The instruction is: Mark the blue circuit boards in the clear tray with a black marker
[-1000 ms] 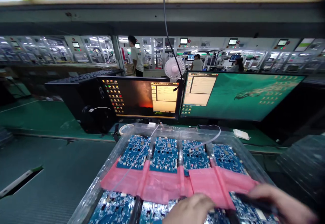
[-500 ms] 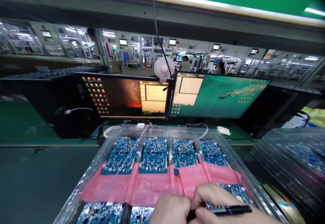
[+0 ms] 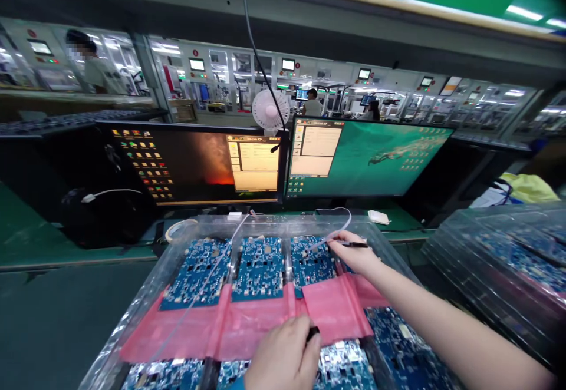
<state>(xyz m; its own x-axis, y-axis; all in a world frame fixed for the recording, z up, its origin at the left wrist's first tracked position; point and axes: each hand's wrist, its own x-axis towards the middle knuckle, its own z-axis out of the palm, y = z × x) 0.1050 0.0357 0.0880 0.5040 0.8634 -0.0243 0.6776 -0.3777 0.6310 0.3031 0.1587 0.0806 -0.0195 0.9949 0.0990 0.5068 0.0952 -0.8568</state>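
Observation:
My right hand (image 3: 355, 253) reaches over the far end of a blue circuit board (image 3: 312, 266), holding a thin black pen (image 3: 354, 244) between its fingers. A white cable (image 3: 338, 228) passes just beyond the fingertips. My left hand (image 3: 283, 354) rests on a pink anti-static sheet (image 3: 252, 331) and grips a small black object (image 3: 312, 334), mostly hidden by the fingers. More blue boards (image 3: 197, 273) lie in a row beyond the sheet. Others (image 3: 409, 343) lie nearer, partly under my right forearm.
The boards sit in a clear plastic tray (image 3: 283, 220). Beyond it stand two monitors (image 3: 367, 160), a white fan (image 3: 270, 110) and a black computer case (image 3: 106, 213). Stacked clear trays of boards (image 3: 499, 260) stand to the right. Distant co-workers stand among machines.
My right hand has moved from the near right of the tray to the far boards, with the pen now in it alone. My left hand has shifted onto the pink sheet. The view has turned left.

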